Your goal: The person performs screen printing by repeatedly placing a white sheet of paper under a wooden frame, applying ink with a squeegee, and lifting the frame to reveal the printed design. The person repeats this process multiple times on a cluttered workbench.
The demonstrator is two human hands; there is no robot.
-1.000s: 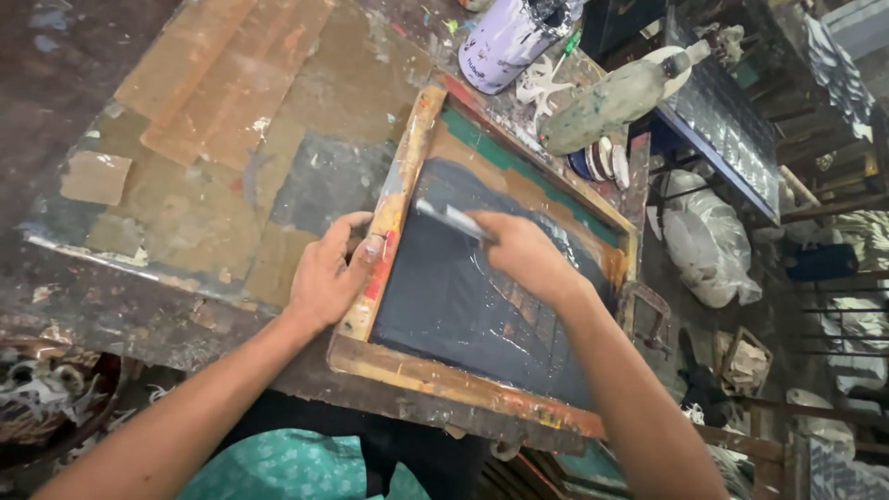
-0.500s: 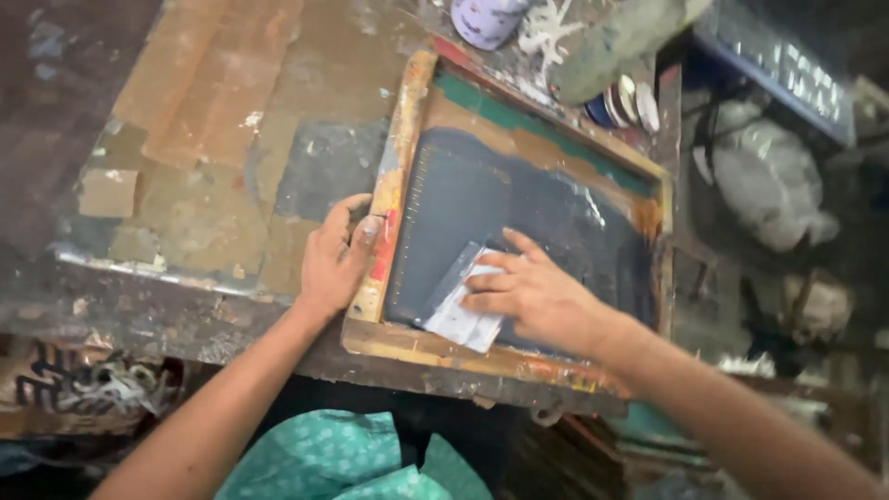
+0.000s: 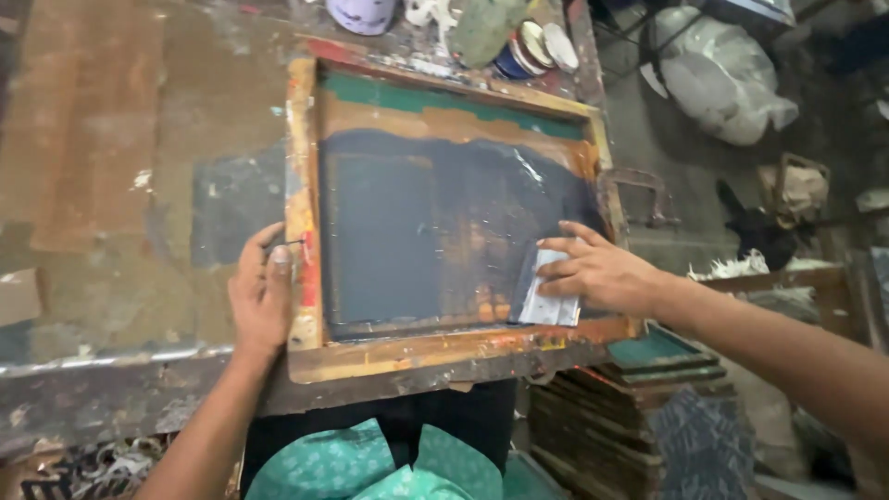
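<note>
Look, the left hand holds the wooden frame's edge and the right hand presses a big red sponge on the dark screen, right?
Not quite. In the head view the right hand presses a small pale flat scraper, not a red sponge, on the dark screen. The left hand does hold the wooden frame by its edge.
</note>
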